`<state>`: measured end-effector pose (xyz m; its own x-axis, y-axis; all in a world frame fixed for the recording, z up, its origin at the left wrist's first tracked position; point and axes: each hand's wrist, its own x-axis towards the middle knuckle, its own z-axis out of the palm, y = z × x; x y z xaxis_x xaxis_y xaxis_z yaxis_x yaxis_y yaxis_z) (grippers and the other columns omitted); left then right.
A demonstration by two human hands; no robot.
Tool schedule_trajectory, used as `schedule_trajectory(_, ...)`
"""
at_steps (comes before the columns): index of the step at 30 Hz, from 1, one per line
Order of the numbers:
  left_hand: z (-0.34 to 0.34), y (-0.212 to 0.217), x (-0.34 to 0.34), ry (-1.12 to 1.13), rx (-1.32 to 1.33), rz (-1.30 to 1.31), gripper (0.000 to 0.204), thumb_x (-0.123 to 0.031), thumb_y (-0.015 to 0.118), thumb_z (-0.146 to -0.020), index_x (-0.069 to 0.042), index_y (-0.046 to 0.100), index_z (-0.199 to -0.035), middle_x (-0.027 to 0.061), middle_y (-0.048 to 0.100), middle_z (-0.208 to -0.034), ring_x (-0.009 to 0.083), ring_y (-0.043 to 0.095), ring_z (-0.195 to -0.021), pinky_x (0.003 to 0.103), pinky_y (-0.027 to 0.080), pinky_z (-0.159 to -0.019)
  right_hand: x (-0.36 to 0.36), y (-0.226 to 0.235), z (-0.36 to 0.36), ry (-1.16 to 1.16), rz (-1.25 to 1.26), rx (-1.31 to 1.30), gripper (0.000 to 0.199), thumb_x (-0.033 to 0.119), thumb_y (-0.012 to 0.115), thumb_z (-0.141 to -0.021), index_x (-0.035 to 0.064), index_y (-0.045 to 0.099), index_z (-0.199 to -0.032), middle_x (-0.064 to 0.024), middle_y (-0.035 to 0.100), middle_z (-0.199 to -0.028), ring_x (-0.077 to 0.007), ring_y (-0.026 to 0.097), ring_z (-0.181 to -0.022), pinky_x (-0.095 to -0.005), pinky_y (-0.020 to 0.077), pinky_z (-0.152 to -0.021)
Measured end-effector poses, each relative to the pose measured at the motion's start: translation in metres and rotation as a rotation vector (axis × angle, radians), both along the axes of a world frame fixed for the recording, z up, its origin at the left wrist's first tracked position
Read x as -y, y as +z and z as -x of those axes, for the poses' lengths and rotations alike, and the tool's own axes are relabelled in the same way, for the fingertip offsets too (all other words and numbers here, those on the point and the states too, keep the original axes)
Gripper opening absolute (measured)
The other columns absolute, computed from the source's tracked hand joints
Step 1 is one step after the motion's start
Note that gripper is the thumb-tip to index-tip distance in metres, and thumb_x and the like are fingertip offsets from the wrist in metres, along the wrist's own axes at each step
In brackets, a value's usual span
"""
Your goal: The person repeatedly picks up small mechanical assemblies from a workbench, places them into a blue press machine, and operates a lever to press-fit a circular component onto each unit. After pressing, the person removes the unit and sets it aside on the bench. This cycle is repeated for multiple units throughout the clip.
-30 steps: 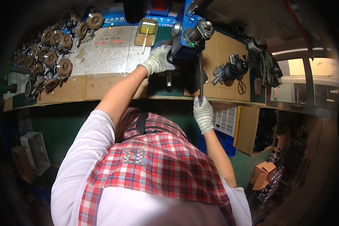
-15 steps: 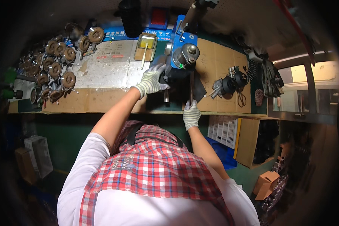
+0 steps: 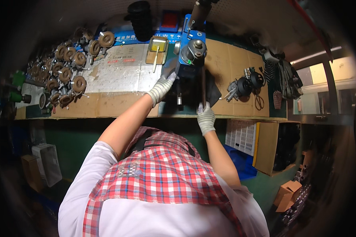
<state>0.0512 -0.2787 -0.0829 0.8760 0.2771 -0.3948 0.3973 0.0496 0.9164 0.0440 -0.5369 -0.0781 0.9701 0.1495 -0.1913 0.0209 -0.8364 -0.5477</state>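
Observation:
A blue bench press (image 3: pixel 189 49) with a round metal hub stands at the table's far edge, right of centre. My left hand (image 3: pixel 161 88), in a striped knit glove, reaches to the lower left side of the press. Its fingers close against something dark there that I cannot make out in the shadow. My right hand (image 3: pixel 206 119), gloved alike, is wrapped round the lower end of the press's long metal lever (image 3: pixel 204 89), which points down toward me at the table's front edge. A short shiny metal cylinder (image 3: pixel 180 99) sticks out below the press, between my hands.
Many brown-wheeled metal assemblies (image 3: pixel 65 74) are piled at the left. A tray of yellowish fluid with a brush (image 3: pixel 157 49) lies beside the press. Black-capped assemblies (image 3: pixel 241 87) and scissors (image 3: pixel 259 102) lie at right. Under the table stand a white crate (image 3: pixel 241 136) and a cardboard box (image 3: pixel 266 148).
The whole view has shifted slightly to the right. My left hand has drawn a little back from beneath the press; my right hand stays on the lever end.

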Motion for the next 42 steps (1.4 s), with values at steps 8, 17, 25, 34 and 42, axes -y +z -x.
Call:
schedule_trajectory(8,-0.010,0.017,0.022,0.218,0.204,-0.008,0.043,-0.026,0.061,-0.090,-0.003,0.054,-0.127,0.0066,0.063,-0.107,0.0179,0.055,-0.094,0.031,0.045,-0.084,0.053,0.254,0.066,0.063,-0.878,-0.612,0.077,0.058,0.058,-0.085,0.0026,0.042,-0.137,-0.0050,0.056,-0.068,-0.0120,0.058,-0.050,-0.0231,0.0466,-0.040)
schedule_trajectory(17,0.056,0.038,-0.021,0.205,-0.058,-0.134,0.060,-0.039,0.069,-0.081,0.011,0.053,-0.110,0.0201,0.065,-0.096,0.0247,0.065,-0.083,0.034,0.053,-0.073,-0.024,0.123,0.049,-0.060,-0.890,-0.762,0.090,0.066,0.058,-0.081,0.0045,0.031,-0.142,-0.0210,0.056,-0.112,-0.0250,0.064,-0.089,-0.0363,0.0571,-0.073)
schedule_trajectory(25,0.136,0.114,-0.058,0.005,0.426,-0.513,0.057,-0.029,0.071,-0.081,0.005,0.046,-0.120,0.0201,0.056,-0.108,0.0266,0.058,-0.098,0.036,0.047,-0.087,-0.155,0.143,0.051,0.050,-0.935,-0.660,0.068,0.032,0.080,-0.077,0.0038,0.046,-0.129,-0.0096,0.059,-0.114,-0.0169,0.058,-0.101,-0.0368,0.0545,-0.075)
schedule_trajectory(34,0.163,0.170,-0.165,-0.231,0.237,0.012,0.053,-0.050,0.043,-0.097,-0.002,0.058,-0.113,0.0057,0.063,-0.098,0.0139,0.060,-0.087,0.029,0.048,-0.083,-0.195,0.170,0.080,0.539,-0.619,0.396,0.061,0.030,0.081,-0.067,0.0074,0.055,-0.117,-0.0138,0.059,-0.109,-0.0293,0.061,-0.095,-0.0348,0.0486,-0.083)
schedule_trajectory(42,0.156,0.201,-0.178,-0.302,0.270,-0.011,0.045,-0.034,0.063,-0.091,-0.002,0.055,-0.121,0.0060,0.062,-0.107,0.0115,0.054,-0.096,0.029,0.046,-0.084,-0.224,0.164,0.085,0.671,-0.609,0.784,0.047,0.009,0.070,-0.068,0.0107,0.060,-0.114,-0.0167,0.059,-0.104,-0.0352,0.059,-0.093,-0.0411,0.0514,-0.077)
